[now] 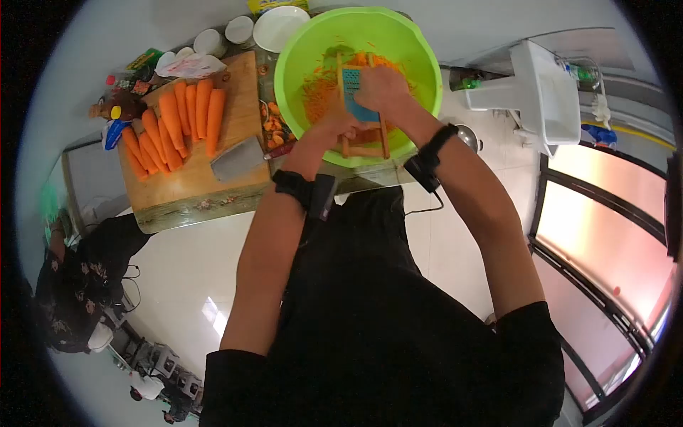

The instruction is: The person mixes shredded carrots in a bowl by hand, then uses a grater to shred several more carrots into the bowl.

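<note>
A large green bowl (287, 78) at the top centre holds shredded carrot (320, 89). In it leans a wooden-framed grater (385, 139) with a blue grating plate. My left hand (341, 127) is at the lower left part of the grater, its fingers closed, partly blurred. Over the right side of the plate is my right hand (383, 89), its fingers curled down; whatever lies under them is hidden.
Several peeled carrots (169, 117) and a cleaver (238, 158) lie on a wooden board (238, 85) at the left. Bowls (208, 43), a white plate (279, 27) and bottles stand behind. A white sink (558, 107) is at the right. Other people are at the lower left.
</note>
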Tool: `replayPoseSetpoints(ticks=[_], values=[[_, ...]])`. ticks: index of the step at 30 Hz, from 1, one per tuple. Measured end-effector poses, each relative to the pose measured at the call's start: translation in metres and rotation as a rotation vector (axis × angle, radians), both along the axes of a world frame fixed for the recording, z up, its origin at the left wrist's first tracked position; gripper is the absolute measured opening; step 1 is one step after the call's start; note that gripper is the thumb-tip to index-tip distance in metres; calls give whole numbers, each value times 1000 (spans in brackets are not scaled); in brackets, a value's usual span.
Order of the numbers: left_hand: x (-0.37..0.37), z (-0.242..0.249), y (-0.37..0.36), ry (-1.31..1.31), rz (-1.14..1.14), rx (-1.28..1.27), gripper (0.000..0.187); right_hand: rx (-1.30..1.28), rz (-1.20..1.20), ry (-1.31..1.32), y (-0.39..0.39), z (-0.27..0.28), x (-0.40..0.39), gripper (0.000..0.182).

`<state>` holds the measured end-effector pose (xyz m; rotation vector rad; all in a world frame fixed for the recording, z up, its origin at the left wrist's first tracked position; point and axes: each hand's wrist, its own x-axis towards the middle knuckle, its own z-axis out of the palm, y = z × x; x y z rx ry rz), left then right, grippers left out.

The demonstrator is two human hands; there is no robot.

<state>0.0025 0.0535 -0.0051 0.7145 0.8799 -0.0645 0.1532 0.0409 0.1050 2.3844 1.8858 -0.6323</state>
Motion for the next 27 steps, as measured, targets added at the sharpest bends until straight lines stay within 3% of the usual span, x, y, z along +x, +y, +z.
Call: replayPoseSetpoints(ticks=[2, 4, 6, 7, 8, 9, 10, 12, 14, 16, 17, 19, 20, 21, 23, 27], values=[[2, 26, 1, 12, 48, 195, 58, -37, 27, -11, 2, 0, 7, 29], [6, 36, 0, 187, -8, 481, 89, 58, 102, -7, -1, -13, 12, 29], [10, 40, -1, 313, -81, 702, 45, 21, 143, -10, -2, -15, 15, 29], [10, 29, -2, 326, -82, 687, 45, -1, 168, -21, -3, -18, 16, 29], [9, 16, -4, 296, -85, 904, 39, -18, 166, -4, 2, -44, 23, 29], [6, 6, -8, 254, -94, 1121, 34, 64, 343, -84, 12, -83, 35, 30], [3, 3, -11, 253, -106, 1117, 34, 157, 517, -173, 13, -104, 42, 32], [3, 5, -19, 75, 81, 1211, 30, 255, 400, -66, 10, -86, 35, 31], [-1, 6, -23, 193, -60, 1128, 33, 313, 268, 49, -20, -91, 30, 32], [2, 10, -20, 427, -217, 1154, 39, 466, 753, -188, -16, -83, 30, 31], [2, 14, -21, 427, -212, 1170, 39, 481, 753, -196, -17, -79, 29, 31], [2, 13, -21, 280, -145, 1339, 36, 187, 329, -135, -35, -35, 12, 29], [0, 3, -16, 194, -111, 1161, 35, 202, 330, -145, -36, -26, 9, 29], [1, 10, -12, 192, -106, 1177, 35, 168, 310, -92, -39, -20, 10, 31], [0, 25, -17, 245, -207, 870, 35, 147, 298, -42, -38, -21, 12, 33], [2, 15, -10, 85, -253, 1017, 38, 131, 261, -22, -31, -48, 20, 31]])
